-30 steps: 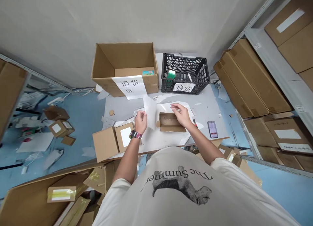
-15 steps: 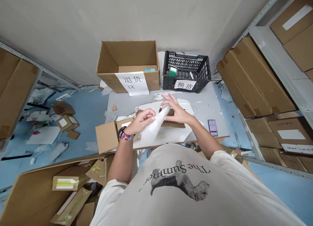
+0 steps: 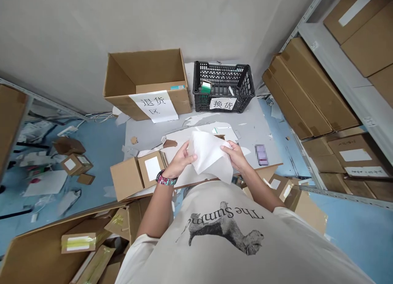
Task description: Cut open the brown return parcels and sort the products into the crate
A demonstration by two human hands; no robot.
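A white sheet of thin paper or foam is stretched between my two hands above the table. My left hand pinches its left edge, and my right hand grips the right side, where the sheet folds over and hangs toward my shirt. Just left of my left wrist stands a small cardboard box with a white label. Beside that box is another plain cardboard box. Brown cardboard behind the sheet is mostly hidden by it.
Behind my hands, a large cardboard box with a paper sign and a black plastic crate stand on the grey table. A phone lies at the right. Shelved cartons flank the right side; a big carton of boxes is lower left.
The white sheet has gone from narrow and upright to spread out wide. My right hand has moved lower and toward me. The view has shifted slightly, so the table items appear further left.
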